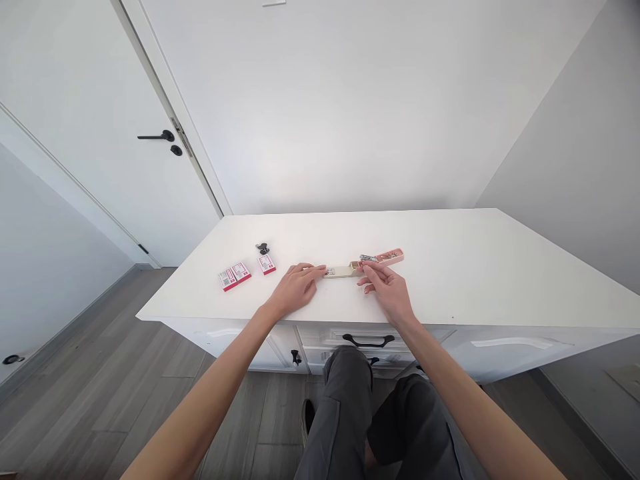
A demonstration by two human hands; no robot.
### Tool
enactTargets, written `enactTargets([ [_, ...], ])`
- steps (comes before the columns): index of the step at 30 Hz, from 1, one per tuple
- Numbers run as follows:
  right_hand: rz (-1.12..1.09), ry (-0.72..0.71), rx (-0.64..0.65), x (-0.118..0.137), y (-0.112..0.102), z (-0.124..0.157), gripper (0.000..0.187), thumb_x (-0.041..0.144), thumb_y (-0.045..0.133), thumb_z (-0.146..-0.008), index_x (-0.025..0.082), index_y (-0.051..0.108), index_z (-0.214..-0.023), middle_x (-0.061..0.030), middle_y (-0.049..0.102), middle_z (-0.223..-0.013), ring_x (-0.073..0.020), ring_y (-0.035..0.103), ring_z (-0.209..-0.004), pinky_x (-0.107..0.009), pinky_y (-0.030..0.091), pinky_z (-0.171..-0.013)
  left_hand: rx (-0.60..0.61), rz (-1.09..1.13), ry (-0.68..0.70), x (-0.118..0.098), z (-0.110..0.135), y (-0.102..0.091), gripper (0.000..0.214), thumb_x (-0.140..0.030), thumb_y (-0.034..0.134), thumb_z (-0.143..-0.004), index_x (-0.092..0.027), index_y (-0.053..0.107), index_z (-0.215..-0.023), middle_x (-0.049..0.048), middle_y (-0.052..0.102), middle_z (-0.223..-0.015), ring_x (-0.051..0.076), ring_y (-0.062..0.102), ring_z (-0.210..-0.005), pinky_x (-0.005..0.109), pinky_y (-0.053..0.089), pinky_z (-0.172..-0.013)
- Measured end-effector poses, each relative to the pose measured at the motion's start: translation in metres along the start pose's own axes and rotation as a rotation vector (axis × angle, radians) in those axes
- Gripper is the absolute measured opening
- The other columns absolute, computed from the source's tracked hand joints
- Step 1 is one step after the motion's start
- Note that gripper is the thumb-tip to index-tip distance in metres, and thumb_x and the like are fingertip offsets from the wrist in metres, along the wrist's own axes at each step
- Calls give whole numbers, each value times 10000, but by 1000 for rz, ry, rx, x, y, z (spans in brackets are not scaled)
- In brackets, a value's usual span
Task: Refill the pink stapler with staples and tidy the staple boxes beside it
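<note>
A long, narrow cream piece lies on the white top, with a small printed label near its left end and a brownish opening at its right end. My left hand rests with fingers stretched out, its fingertips touching that left end. At the other end my right hand is closed in a pinch; what sits between thumb and finger is too small to make out. Just behind the right fingers lies a narrow pink piece with a rounded end. Silver metal parts show at its left, partly hidden by the hand.
Small white and red boxes lie to the left: two side by side and one alone. Behind the single box is a small black object. The cabinet front has a black drawer handle; a white wall rises behind the top.
</note>
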State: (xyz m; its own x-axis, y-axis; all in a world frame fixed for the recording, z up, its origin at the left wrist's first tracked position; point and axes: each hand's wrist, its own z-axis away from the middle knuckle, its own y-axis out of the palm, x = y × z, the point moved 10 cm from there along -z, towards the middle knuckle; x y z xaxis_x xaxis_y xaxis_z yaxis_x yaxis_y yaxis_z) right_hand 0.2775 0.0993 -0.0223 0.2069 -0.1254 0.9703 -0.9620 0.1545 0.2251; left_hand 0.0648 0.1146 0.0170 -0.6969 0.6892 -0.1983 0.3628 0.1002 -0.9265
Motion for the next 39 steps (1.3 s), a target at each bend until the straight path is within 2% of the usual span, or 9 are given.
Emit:
enactTargets([
  [6,112,-97,-30,8,-5,1,432,569,688,-896,210,761,-1124,-107,771,-1143,-196,724,-785,-311,562,-592,-8,16,-14,0,0,-1,498,-117,430,-943,-275,645,-1363,-9,647,-1446,252,560,-1294,484,454,-1102],
  [12,438,-293,-10,51,-9,0,414,575,611,-956,235,778,-1122,-41,767,-837,-194,693,-694,-396,583,-802,-4,17,-17,0,1,0,492,-118,444,-930,-268,644,-1355,-20,647,-1447,255,562,-1285,477,465,-1083],
  [15,565,-355,3,70,-9,-7,373,548,617,-961,241,779,-1100,-40,771,-840,-216,721,-764,-413,567,-877,-3,18,-22,1,2,0,501,-118,450,-925,-275,641,-1361,-22,644,-1451,258,561,-1287,480,467,-1076],
  [18,658,-389,41,78,-9,-17,352,511,611,-970,233,768,-1118,-57,782,-918,-223,737,-794,-401,572,-852,-3,14,-28,2,3,0,502,-123,449,-928,-278,640,-1366,-27,642,-1453,261,558,-1294,479,463,-1083],
  [24,913,-554,177,86,1,-27,352,428,467,-1031,253,769,-1071,-71,775,-1016,-239,719,-871,-398,552,-805,-11,14,-27,3,5,1,496,-132,451,-940,-287,641,-1371,-26,641,-1454,253,554,-1290,481,453,-1104],
  [27,927,-488,171,84,-1,-34,312,432,523,-997,258,781,-1015,-71,785,-1001,-241,719,-824,-400,548,-777,-17,19,-24,3,5,2,500,-133,451,-938,-284,640,-1377,-18,647,-1447,254,557,-1282,488,454,-1105],
  [31,831,-286,102,76,-14,-45,248,406,640,-903,254,788,-1031,-46,799,-864,-258,748,-851,-384,564,-751,-24,27,-22,3,5,1,518,-135,444,-939,-293,629,-1396,-11,646,-1447,263,555,-1284,505,453,-1101],
  [35,803,-191,89,70,-21,-49,282,392,754,-786,241,802,-1019,-59,815,-961,-277,759,-932,-362,569,-725,-16,29,-23,1,5,0,511,-136,440,-943,-289,633,-1390,-10,650,-1442,262,556,-1282,500,452,-1101],
  [39,830,-151,119,66,-22,-50,230,400,719,-817,252,805,-971,-46,817,-923,-279,761,-934,-349,559,-699,-13,25,-27,1,6,0,498,-140,440,-948,-281,634,-1385,-8,649,-1443,260,553,-1288,487,453,-1100],
])
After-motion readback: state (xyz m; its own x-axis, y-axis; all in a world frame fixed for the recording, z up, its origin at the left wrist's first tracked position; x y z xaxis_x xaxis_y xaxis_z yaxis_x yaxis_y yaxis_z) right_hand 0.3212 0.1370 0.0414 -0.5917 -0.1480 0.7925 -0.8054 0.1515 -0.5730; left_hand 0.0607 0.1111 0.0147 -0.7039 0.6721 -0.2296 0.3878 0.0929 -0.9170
